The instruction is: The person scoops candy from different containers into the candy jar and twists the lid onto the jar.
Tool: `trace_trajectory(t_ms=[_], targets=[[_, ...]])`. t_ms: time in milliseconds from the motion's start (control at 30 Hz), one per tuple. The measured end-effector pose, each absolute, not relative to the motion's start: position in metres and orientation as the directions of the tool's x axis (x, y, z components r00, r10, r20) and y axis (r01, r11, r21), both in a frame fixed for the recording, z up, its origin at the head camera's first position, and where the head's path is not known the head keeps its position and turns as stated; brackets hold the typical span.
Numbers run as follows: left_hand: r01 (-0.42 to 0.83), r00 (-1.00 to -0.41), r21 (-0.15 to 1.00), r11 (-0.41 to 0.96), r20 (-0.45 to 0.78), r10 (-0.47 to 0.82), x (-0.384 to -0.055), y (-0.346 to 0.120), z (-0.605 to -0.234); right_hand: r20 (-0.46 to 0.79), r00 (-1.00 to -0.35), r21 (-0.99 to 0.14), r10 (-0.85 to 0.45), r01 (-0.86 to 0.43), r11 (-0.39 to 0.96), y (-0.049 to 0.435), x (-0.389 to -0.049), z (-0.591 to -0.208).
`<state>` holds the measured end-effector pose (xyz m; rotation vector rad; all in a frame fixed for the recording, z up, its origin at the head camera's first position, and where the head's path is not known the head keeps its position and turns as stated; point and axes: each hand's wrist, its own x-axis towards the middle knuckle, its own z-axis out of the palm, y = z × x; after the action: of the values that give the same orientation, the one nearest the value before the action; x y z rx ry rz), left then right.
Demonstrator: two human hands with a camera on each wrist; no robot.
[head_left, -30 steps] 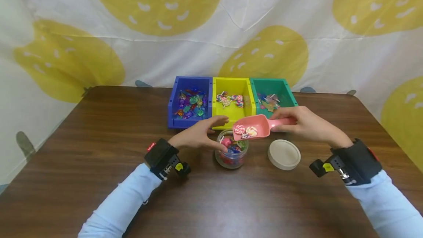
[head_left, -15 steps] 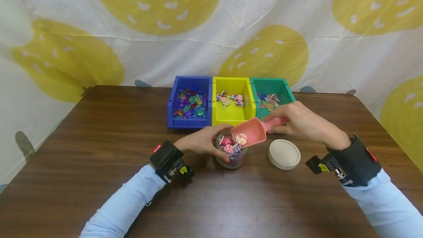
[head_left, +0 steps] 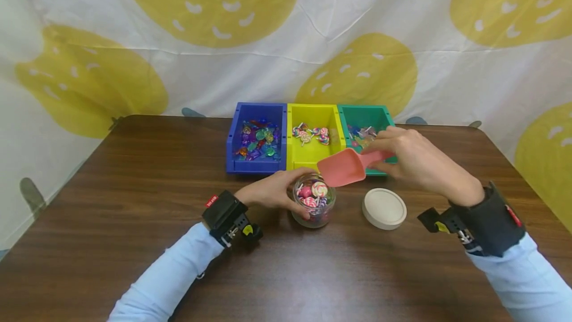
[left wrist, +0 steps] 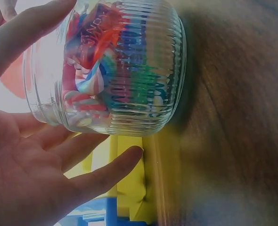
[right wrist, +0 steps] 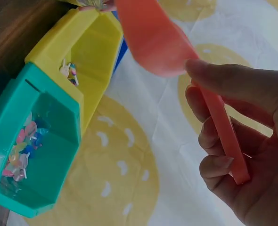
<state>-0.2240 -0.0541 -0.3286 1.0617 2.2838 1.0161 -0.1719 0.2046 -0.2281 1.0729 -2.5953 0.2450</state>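
My left hand (head_left: 273, 190) grips the glass jar (head_left: 318, 218) near its rim, thumb on the near side and fingers behind. In the left wrist view the ribbed jar (left wrist: 143, 70) stands on the table, filled with wrapped candies. Swirl lollipop pieces (head_left: 319, 189) lie on top inside it. My right hand (head_left: 413, 163) pinches the handle of a pink scoop (head_left: 340, 168), held tilted over the jar's far right rim. No candy shows in the scoop's bowl. In the right wrist view, thumb and fingers wrap the scoop's handle (right wrist: 221, 127).
Behind the jar stand a blue bin (head_left: 256, 167) of gem-like candies, a yellow bin (head_left: 313, 155) with several lollipops and a green bin (head_left: 364, 112) with mixed pieces, partly hidden by my right hand. A round white lid (head_left: 384, 207) lies right of the jar.
My left hand closed in around the jar. The scoop tipped, its lollipop pieces dropped into the jar, and my right hand then lifted it back up and slightly right.
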Motion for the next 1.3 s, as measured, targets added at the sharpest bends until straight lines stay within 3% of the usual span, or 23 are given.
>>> trace_trajectory(t_ms=[400, 633, 900, 1000, 1100, 1200, 1300], targets=[[0.468, -0.624, 0.757, 0.456, -0.082, 0.777, -0.223, -0.053, -0.329, 0.339, -0.692, -0.187, -0.637, -0.713, 0.675, 0.211, -0.177, -0.244], [0.457, -0.617, 0.773, 0.441, -0.081, 0.783, -0.223, -0.053, -0.329, 0.334, -0.703, -0.185, -0.628, -0.702, 0.688, 0.215, -0.178, -0.246], [0.453, -0.625, 0.779, 0.434, -0.07, 0.778, -0.225, -0.059, -0.327, 0.413, -0.798, -0.2, -0.438, -0.549, 0.812, 0.232, -0.183, -0.241], [0.449, -0.659, 0.796, 0.405, -0.01, 0.752, -0.229, -0.067, -0.324, 0.419, -0.829, -0.203, -0.371, -0.483, 0.852, 0.239, -0.189, -0.242], [0.473, -0.757, 0.781, 0.408, 0.123, 0.642, -0.234, -0.076, -0.319, 0.366, -0.869, -0.2, -0.334, -0.424, 0.883, 0.247, -0.197, -0.246], [0.495, -0.855, 0.72, 0.487, 0.305, 0.42, -0.239, -0.085, -0.316, 0.297, -0.901, -0.182, -0.318, -0.38, 0.907, 0.252, -0.206, -0.253], [0.438, -0.889, 0.683, 0.585, 0.426, 0.169, -0.244, -0.093, -0.317, 0.25, -0.926, -0.18, -0.284, -0.332, 0.926, 0.253, -0.214, -0.258]])
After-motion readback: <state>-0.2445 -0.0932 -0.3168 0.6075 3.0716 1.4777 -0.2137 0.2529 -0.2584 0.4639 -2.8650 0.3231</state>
